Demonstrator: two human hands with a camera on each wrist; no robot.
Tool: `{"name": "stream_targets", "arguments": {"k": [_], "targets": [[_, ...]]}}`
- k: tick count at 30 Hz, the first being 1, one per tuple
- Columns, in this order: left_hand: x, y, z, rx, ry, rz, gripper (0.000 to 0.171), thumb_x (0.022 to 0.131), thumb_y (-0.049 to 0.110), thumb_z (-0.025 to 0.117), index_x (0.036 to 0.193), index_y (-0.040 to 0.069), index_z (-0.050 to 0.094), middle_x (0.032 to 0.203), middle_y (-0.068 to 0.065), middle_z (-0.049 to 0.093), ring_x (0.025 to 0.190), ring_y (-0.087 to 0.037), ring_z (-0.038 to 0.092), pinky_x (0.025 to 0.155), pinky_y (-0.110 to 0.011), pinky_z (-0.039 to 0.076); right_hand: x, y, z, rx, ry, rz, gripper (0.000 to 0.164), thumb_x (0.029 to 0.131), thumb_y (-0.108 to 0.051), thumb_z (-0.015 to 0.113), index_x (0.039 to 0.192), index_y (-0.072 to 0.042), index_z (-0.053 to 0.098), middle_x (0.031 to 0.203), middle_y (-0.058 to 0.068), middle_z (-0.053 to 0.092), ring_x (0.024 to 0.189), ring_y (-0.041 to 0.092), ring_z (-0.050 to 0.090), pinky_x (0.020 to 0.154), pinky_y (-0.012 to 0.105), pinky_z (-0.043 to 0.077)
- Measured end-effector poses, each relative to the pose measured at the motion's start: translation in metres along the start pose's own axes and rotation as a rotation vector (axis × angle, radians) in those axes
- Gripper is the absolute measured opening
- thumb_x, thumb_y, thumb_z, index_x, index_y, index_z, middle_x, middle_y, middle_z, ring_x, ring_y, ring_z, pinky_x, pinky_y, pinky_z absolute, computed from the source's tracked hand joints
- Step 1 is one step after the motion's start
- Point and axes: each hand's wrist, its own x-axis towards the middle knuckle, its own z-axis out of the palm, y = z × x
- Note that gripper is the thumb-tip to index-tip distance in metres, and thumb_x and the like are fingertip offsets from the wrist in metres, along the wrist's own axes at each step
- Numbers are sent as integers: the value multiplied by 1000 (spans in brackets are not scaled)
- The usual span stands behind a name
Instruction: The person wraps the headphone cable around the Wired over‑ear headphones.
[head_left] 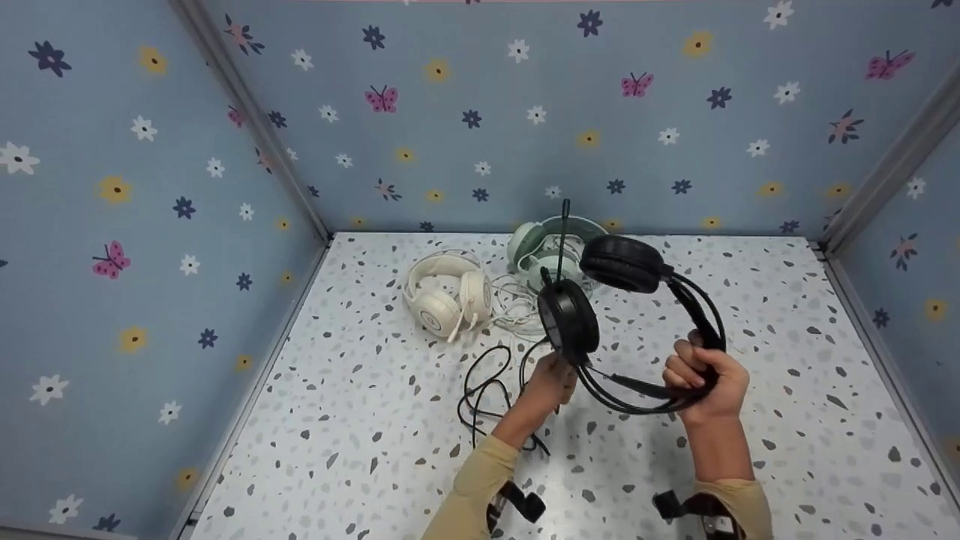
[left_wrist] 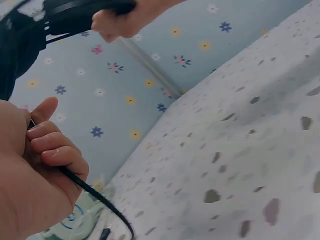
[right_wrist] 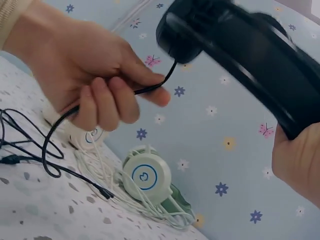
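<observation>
A black headset [head_left: 622, 264] with a thin boom microphone is held up above the table, its headband toward the right. My right hand [head_left: 709, 379] grips the headband, fingers curled round it. Just below the nearer earcup, my left hand [head_left: 549, 381] holds the headset's black cable [right_wrist: 150, 89] between thumb and curled fingers. In the left wrist view the cable runs out below that hand [left_wrist: 47, 165]. The rest of the cable lies in loose loops on the speckled table, its plug end [right_wrist: 102, 191] showing in the right wrist view.
White headphones [head_left: 442, 296] lie left of centre on the table [head_left: 360, 420]. Behind the black headset sit green headphones [head_left: 529, 244], with a pale coiled cable [head_left: 516, 304] between the two pairs. Flower-patterned panels [head_left: 480, 112] wall the back and sides.
</observation>
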Motion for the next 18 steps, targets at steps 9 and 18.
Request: {"name": "stream_targets", "arguments": {"k": [9,18], "targets": [[-14,7,25,587,120,41,36,107,26,37,86,11,62,61,8,37,53,-8,34,54,-25,33,8,7,11,-338,211,-333,26,85,14,24,73,-7,32,61,1,11,48,12,6,46,24,8],[-29,22,26,888,116,73,30,104,20,44,82,16,64,65,9,50,57,-7,47,60,-25,43,21,8,20,-988,366,-653,21,78,20,35,78,1,43,51,0,33,36,7,27,35,24,18]]}}
